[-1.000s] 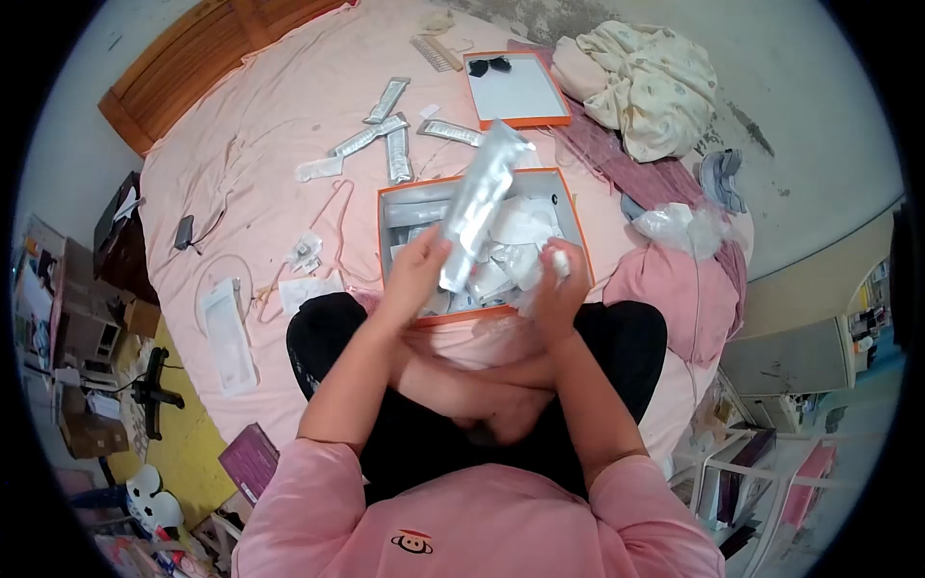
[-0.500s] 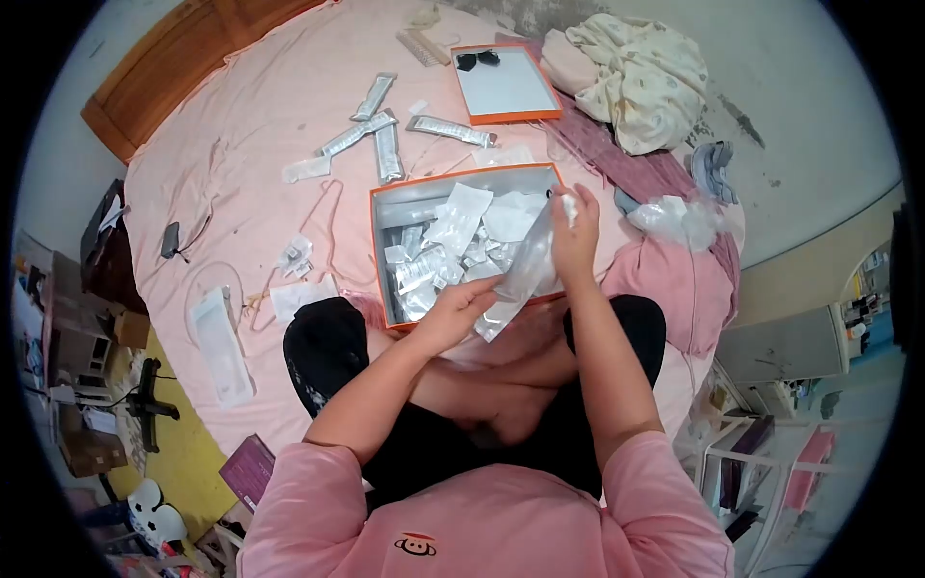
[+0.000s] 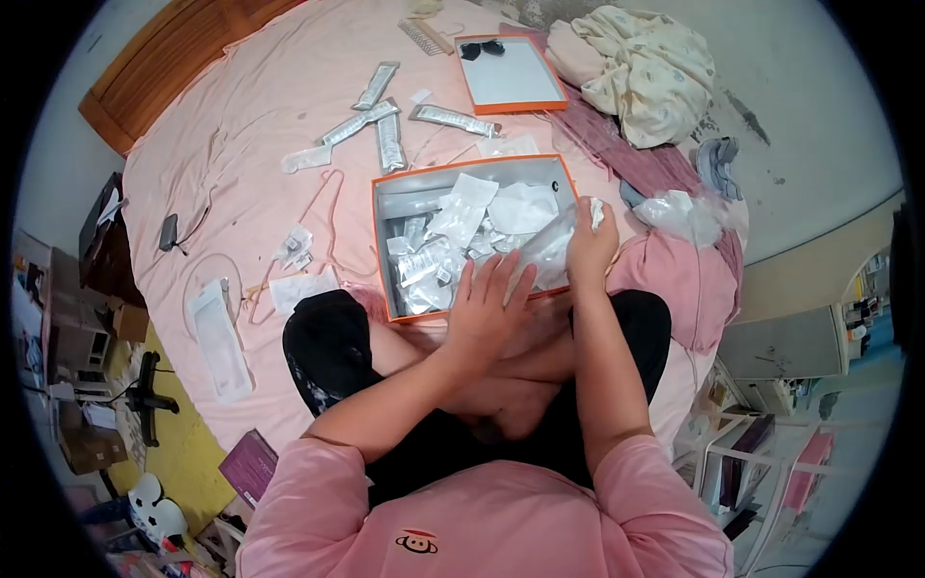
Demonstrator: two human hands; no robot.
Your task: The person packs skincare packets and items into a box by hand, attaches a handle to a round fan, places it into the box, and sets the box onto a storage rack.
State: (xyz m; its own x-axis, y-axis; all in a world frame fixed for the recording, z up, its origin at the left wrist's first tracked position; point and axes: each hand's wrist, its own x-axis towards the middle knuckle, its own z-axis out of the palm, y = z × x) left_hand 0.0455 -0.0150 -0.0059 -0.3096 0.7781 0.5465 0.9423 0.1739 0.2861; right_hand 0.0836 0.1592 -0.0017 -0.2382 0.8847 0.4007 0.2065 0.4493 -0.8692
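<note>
An orange-edged box (image 3: 379,252) with grey inner walls stands before my crossed legs, full of silver and white packets (image 3: 429,273). My right hand (image 3: 592,249) is closed at the box's right edge around a clear plastic pouch (image 3: 549,252), with a bit of white showing at the fingers. The pouch slants down over the right part of the box. My left hand (image 3: 489,306) has its fingers spread over the front edge, beside the pouch's lower end; nothing shows in its grasp.
Several silver packets (image 3: 389,143) lie on the pink bed behind the box. Further back is an orange-edged lid (image 3: 511,77) with a black item on it. Bundled cloth (image 3: 641,82) and a plastic bag (image 3: 682,218) lie at the right, a white tray (image 3: 221,339) at the left.
The silver packet has turned from upright to slanting low, its clear side now showing. My right hand has moved right with it, and my left hand has let go and spread its fingers.
</note>
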